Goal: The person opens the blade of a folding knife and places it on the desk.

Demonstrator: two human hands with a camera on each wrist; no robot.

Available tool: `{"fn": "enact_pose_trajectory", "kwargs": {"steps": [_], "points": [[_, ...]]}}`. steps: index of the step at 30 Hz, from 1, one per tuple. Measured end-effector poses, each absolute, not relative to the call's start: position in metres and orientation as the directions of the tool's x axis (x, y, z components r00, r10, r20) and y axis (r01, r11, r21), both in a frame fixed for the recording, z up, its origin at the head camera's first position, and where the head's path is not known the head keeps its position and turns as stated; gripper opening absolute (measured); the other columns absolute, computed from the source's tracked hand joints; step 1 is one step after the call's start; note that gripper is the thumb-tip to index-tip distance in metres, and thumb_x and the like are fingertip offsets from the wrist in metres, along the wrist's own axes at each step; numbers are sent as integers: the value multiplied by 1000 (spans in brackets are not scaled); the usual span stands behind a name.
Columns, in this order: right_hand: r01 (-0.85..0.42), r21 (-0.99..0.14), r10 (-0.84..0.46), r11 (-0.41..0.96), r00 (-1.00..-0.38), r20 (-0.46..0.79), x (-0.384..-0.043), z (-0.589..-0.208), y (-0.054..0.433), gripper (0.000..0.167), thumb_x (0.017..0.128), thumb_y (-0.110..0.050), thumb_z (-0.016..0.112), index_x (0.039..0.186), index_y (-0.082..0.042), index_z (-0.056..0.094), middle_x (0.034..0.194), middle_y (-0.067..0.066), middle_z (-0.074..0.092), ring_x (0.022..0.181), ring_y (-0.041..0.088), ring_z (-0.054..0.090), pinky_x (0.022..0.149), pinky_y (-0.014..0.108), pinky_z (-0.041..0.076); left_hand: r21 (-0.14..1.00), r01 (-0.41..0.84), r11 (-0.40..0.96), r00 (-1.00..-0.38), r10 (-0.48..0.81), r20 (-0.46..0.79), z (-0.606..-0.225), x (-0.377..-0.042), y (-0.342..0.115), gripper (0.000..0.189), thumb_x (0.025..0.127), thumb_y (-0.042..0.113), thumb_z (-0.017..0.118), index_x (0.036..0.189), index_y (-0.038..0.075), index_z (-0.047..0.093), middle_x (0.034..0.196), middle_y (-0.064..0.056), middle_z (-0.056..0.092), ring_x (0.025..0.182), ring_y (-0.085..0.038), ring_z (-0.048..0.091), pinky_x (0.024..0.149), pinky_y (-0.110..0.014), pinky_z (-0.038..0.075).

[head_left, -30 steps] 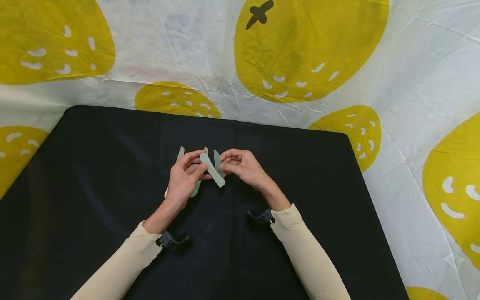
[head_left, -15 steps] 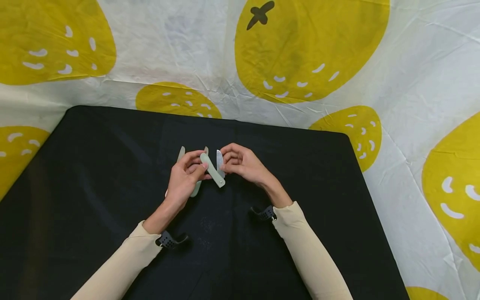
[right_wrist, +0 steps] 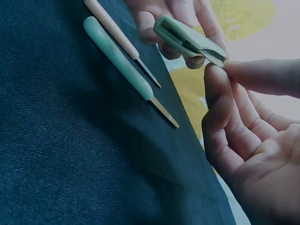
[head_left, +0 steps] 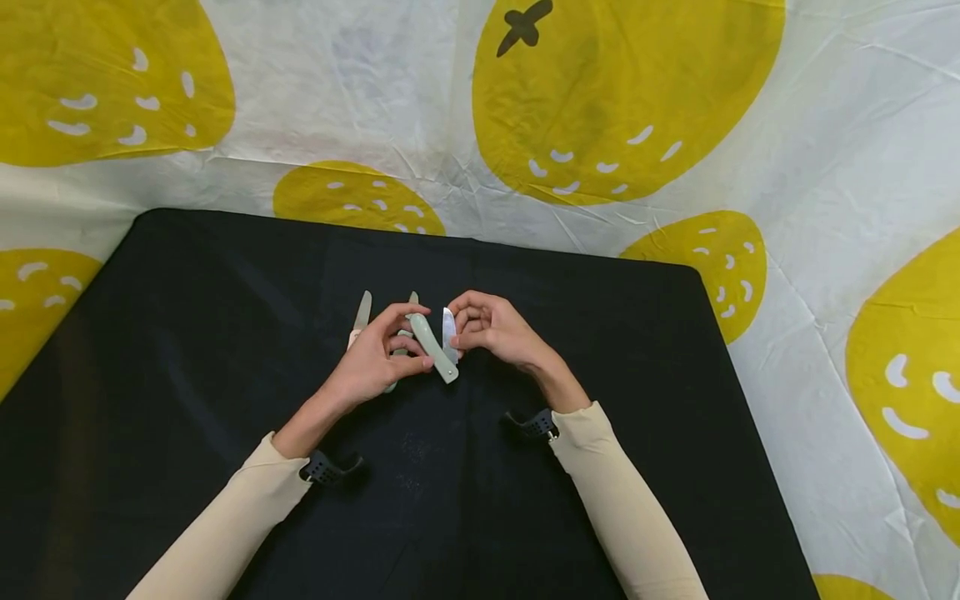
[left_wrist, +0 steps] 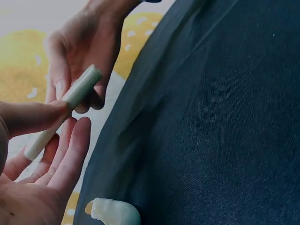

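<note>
A folding knife with a pale green handle (head_left: pixel 433 346) is partly unfolded between both hands. My left hand (head_left: pixel 371 367) holds the handle between thumb and fingers. My right hand (head_left: pixel 498 333) pinches the shiny blade (head_left: pixel 448 327) with thumb and fingertips; in the right wrist view the slotted handle (right_wrist: pixel 183 35) shows the blade angling out of it. On the dark cloth beneath my left hand lie a green-handled knife (right_wrist: pixel 119 61) and a pink-handled knife (right_wrist: pixel 112 28), blades out and side by side. The head view shows them partly hidden by that hand.
A black cloth (head_left: pixel 600 350) covers the table. Behind and beside it hangs a white sheet with yellow fruit prints (head_left: pixel 622 100). Dark straps (head_left: pixel 330 469) are worn at both wrists.
The folding knife has shifted slightly right with both hands. My left thumb has moved down along the handle, and the left forearm has drawn a little to the left.
</note>
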State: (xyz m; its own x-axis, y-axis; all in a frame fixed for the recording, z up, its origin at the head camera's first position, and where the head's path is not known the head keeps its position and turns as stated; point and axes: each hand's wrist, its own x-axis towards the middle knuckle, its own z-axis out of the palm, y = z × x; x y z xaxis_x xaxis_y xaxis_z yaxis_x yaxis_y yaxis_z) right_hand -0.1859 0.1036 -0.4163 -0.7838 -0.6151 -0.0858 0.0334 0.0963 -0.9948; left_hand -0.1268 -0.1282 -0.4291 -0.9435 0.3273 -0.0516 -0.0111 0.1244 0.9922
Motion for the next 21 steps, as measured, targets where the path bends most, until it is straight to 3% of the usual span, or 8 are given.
{"fn": "enact_pose_trajectory", "kwargs": {"steps": [5,16,21], "points": [[63,-994,-615,85,-782,-102,-185,-416,107,33,87,11,68,118,7,57,79,1,63,66,18,63,68,33,59,989,11,146,-934,354,-42,-428,-128,-127,72,86,-5,80,148,4,44,121,-20,59,90,-13,71,75,-22,60],[89,-992,-617,93,-776,-128,-185,-415,107,32,87,12,68,117,6,57,77,2,63,65,19,63,67,33,59,964,119,237,-922,386,19,-428,-129,-129,75,86,3,83,152,8,47,116,-20,58,92,-25,72,75,-22,60],[85,-992,-621,94,-773,-125,-185,-415,108,32,86,12,67,116,5,57,76,2,62,64,19,63,66,32,58,950,152,272,-930,365,44,-429,-129,-130,68,85,7,86,145,7,54,107,-16,63,87,-22,70,73,-22,58]]}}
